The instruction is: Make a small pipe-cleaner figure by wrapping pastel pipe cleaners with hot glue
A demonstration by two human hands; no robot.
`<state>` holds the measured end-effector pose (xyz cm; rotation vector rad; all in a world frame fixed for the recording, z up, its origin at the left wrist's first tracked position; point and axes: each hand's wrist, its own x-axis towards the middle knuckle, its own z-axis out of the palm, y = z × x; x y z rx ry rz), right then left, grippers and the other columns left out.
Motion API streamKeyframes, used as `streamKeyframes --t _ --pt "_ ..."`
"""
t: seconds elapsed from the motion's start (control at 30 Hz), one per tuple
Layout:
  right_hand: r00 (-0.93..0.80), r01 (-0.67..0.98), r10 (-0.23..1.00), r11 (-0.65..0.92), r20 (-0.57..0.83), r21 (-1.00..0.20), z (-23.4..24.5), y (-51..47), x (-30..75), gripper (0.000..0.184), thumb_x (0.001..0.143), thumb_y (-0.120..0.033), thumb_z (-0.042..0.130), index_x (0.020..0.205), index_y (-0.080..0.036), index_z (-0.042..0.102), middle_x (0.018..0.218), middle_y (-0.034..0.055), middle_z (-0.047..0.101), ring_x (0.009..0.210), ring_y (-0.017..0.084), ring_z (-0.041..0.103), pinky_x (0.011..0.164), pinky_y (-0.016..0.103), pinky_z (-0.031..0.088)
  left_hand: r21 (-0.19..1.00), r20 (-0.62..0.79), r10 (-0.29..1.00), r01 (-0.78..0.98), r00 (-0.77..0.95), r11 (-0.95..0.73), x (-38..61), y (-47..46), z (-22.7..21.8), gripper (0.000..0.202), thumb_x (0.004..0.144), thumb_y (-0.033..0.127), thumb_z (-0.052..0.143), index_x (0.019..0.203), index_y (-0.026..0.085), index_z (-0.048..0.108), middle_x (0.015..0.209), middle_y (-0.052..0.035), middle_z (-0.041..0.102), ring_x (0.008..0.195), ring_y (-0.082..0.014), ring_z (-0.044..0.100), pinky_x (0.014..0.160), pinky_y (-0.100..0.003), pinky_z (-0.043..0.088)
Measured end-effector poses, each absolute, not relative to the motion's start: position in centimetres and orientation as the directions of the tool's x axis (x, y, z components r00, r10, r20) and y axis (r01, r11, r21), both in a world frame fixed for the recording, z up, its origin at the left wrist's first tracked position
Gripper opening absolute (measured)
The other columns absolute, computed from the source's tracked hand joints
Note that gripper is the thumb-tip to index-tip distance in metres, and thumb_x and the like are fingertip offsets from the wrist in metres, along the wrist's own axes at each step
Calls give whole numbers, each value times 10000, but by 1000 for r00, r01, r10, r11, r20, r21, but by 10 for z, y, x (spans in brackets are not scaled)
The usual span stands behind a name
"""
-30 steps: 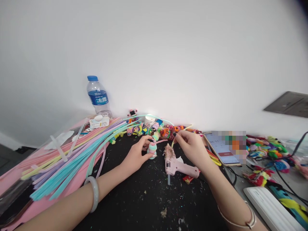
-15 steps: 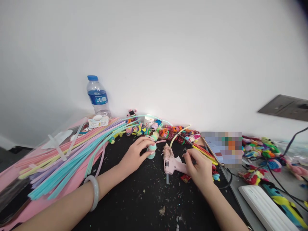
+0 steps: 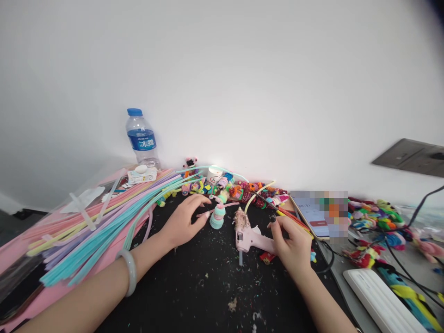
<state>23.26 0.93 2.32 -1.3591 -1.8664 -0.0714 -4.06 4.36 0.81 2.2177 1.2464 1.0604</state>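
Observation:
A small mint-and-pink pipe cleaner figure (image 3: 217, 216) stands on the black mat (image 3: 194, 282), with pink strands sticking out at its sides and pink on top. My left hand (image 3: 185, 221) is just left of it, thumb and fingers apart, holding nothing; the thumb tip is close to the left pink strand. To the figure's right lies a pink glue gun (image 3: 248, 237) with a clear glue stick in its back end. My right hand (image 3: 293, 240) is by the glue gun's handle end, fingertips pinched together. A tiny dark spot shows at those fingertips; I cannot make out what it is.
Bundled pastel pipe cleaners (image 3: 104, 231) lie on the left. A water bottle (image 3: 141, 141) stands by the wall. Several colourful fuzzy figures (image 3: 243, 190) line the back. A phone (image 3: 312, 215), a white power strip (image 3: 381, 300) and black cables (image 3: 398, 254) are on the right.
My left hand has let go of the pipe cleaner figure and drawn back to the left. The figure now stands by itself. My right hand has shifted slightly right, still pinched.

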Motion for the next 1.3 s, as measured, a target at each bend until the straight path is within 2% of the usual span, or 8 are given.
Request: streamKeyframes --t 0.3,0.53,0.7,0.8,0.9,0.97,1.13,1.3 --pt "-80 805 736 446 672 -392 19 12 237 240 875 -211 474 661 -166 572 601 19 578 557 137 537 566 245 394 539 219 941 772 259 -337 -48 56 -8 98 785 297 576 797 202 592 976 -55 581 952 -265 539 800 -389 409" --pt "-91 803 736 453 671 -388 19 12 236 236 879 -206 473 671 -162 576 613 25 591 566 139 551 570 247 397 708 263 958 651 114 -272 -49 57 -3 84 838 237 475 782 193 520 772 -11 594 730 -185 570 672 -297 425" --pt "-81 778 723 477 686 -410 20 10 235 179 878 -201 482 743 -161 593 614 12 589 540 128 543 542 238 401 922 260 965 309 -43 -235 -47 52 7 90 830 271 528 804 185 527 697 12 603 651 -147 570 649 -269 444" --pt "-95 746 732 501 674 -439 17 6 231 108 856 -187 508 914 -163 596 633 -5 581 506 116 515 514 228 406 976 167 981 127 96 -178 -44 46 9 150 792 303 609 765 162 565 635 12 623 559 -116 543 567 -235 428" --pt "-139 645 752 563 644 -517 14 -2 223 328 843 -191 515 1169 -169 483 754 8 597 519 115 496 510 228 427 999 42 931 13 363 -50 -39 39 8 210 750 303 672 679 139 562 567 3 644 446 -74 488 472 -195 381" --pt "-166 588 753 594 637 -549 13 -7 216 376 839 -196 529 1205 -183 444 747 1 593 503 114 485 482 224 417 998 -34 861 -22 508 52 -37 35 7 245 728 294 699 636 134 538 536 -7 655 399 -61 477 431 -177 362" --pt "-226 482 771 619 595 -620 13 -16 201 121 868 -125 486 858 -211 571 767 10 635 586 116 568 544 211 439 966 -157 699 -39 698 256 -37 31 5 271 678 268 747 617 137 518 485 3 643 397 -88 552 397 -164 393" --pt "-203 418 850 525 487 -741 15 -22 189 279 897 -179 448 632 -189 535 610 4 571 570 132 539 542 231 409 938 -195 548 -8 814 346 -36 28 7 251 722 303 713 647 134 543 485 6 637 433 -105 592 419 -168 430"
